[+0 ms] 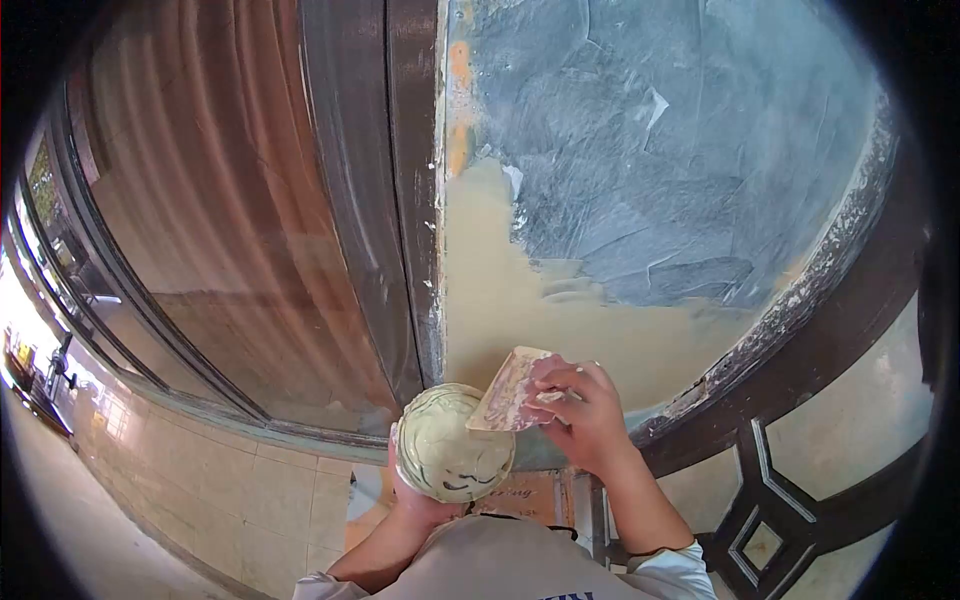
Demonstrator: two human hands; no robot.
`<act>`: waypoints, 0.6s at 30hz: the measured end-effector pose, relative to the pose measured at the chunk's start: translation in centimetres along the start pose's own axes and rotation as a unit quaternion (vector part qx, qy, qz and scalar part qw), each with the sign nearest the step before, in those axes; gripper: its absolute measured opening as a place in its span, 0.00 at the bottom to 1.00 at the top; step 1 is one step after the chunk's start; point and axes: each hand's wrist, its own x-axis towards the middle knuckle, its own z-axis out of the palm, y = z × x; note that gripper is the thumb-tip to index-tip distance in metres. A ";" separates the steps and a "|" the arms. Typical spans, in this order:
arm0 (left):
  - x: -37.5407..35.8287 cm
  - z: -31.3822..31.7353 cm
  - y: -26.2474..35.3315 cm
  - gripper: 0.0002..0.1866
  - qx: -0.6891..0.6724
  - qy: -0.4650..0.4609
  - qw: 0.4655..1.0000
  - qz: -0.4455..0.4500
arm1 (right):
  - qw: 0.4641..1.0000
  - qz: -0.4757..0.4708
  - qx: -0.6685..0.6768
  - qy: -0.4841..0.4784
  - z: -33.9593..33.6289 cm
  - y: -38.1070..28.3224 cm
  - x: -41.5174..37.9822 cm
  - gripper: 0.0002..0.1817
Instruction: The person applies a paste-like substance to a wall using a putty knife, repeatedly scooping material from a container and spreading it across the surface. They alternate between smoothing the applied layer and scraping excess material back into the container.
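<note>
My left hand (422,503) is wrapped round the side of a round container of pale cream paste (455,440), mostly hidden beneath it. In my right hand (590,415) is a flat, pinkish scraper (517,390) smeared with paste, its edge over the container's right rim. Whether the edge touches the paste I cannot tell. Ahead is a wall panel (640,170), blue-grey above, with beige paste (570,340) spread across its lower part and up its left side.
A dark frame (370,180) borders the panel on the left, beside glass with a brown curtain (230,200) behind it. A cardboard box (530,497) lies below the container. Dark geometric trim (770,500) stands at the lower right; tiles (270,490) are at the lower left.
</note>
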 end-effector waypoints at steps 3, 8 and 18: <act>-0.2 -0.2 0.8 0.43 -0.066 -0.040 0.997 -0.018 | 0.999 0.041 0.015 -0.006 0.1 0.2 -0.4 0.20; -0.5 0.8 2.2 0.43 0.090 0.023 0.995 0.035 | 0.999 0.040 -0.030 -0.017 0.2 0.3 -2.0 0.19; -0.5 -0.5 4.4 0.43 0.059 0.008 0.997 0.055 | 0.859 0.433 0.268 0.048 7.5 3.9 -10.7 0.16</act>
